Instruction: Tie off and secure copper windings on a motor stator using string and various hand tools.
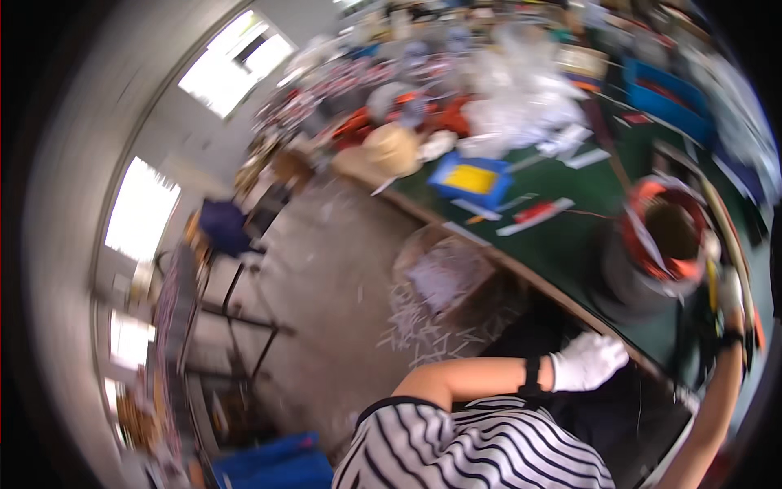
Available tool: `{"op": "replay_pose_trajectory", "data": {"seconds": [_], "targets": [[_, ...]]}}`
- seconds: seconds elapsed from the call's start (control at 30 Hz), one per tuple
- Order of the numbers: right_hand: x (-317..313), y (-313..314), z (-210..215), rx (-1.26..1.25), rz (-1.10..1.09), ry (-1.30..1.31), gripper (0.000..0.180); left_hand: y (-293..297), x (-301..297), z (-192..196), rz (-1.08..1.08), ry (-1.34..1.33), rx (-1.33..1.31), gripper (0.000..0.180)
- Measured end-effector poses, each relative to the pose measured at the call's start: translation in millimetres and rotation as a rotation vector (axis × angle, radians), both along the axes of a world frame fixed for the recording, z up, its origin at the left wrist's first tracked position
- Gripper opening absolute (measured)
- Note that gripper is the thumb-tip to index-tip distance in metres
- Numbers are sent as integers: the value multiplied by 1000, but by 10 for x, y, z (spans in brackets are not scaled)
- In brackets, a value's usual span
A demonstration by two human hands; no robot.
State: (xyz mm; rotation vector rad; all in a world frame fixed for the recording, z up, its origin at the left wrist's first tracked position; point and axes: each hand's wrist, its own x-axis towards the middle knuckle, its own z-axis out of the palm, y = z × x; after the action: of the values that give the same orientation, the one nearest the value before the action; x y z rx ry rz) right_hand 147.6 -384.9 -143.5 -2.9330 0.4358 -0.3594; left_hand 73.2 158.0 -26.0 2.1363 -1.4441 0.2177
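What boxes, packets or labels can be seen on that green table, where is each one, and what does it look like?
Blue tray: mid-table, shallow, rectangular, with a yellow sheet inside.
Blue bin: far right of the table, deep, rectangular.
Red and white strip: flat on the green table, right of the tray, long and narrow; possibly a label.
Clear plastic bags: heaped behind the tray, crumpled, whitish.
No screens or signs can be made out.

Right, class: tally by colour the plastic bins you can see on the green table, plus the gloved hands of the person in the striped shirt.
Blue bins: 2, a small one with yellow contents and a larger one
White-gloved hands: 2, left hand, right hand
Total: 4
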Motion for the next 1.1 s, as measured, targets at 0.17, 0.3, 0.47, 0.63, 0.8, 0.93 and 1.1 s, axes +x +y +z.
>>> {"op": "replay_pose_trajectory", "data": {"seconds": [0.17, 0.3, 0.47, 0.63, 0.8, 0.93, 1.1], "targets": [[768, 576, 90, 263, 154, 138, 3, 324, -81, -272, 87, 85, 59, 15], [669, 1221, 596, 609, 176, -11, 11, 430, -144, -211, 102, 94, -2, 15], [-503, 1472, 1023, 1039, -43, -248, 20, 448, -16, 79, 80, -33, -238, 17], [-1436, 3940, 1949, 1345, -150, -60, 16, 436, 123, 696, 93, -259, -397, 20], [-1395, 4367, 2104, 1553, -10, 6, 19, 456, 217, 662, 5, -173, -191, 15], [-1468, 4332, 2074, 1655, -151, -64, 17, 526, 266, 593, 161, -166, -149, 11], [-1421, 4404, 2033, 1775, -140, -198, 14, 536, -6, 468, -52, 770, -409, 5]]}}
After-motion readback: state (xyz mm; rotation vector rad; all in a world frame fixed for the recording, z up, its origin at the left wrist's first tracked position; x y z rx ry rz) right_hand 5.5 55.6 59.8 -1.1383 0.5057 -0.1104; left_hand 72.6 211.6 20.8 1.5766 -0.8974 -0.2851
